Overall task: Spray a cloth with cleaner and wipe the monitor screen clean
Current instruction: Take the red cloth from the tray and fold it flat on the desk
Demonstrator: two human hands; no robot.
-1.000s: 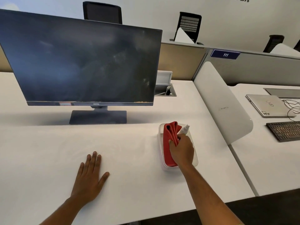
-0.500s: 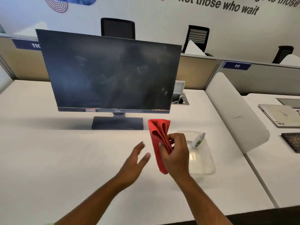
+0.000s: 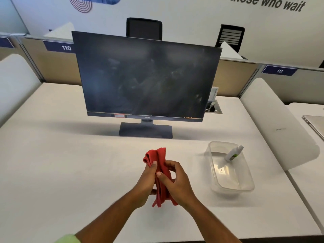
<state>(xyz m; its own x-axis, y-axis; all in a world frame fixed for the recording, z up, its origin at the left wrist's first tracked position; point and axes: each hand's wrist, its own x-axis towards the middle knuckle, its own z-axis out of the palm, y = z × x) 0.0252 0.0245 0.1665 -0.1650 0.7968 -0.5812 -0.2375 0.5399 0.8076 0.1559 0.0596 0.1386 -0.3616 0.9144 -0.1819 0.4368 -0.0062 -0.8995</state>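
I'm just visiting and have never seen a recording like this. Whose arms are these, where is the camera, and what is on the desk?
There is no machine here: the arms belong to a person wearing a wide-angle camera on the head, so you look forward and down as they do. Both hands hold a crumpled red cloth above the white desk; the left hand grips it from one side, the right hand from the other. Ahead stands a dark flat monitor whose screen looks smeared. To the right sits a clear plastic tub, with a small white spray bottle leaning inside it. The cloth is meant for wiping that screen.
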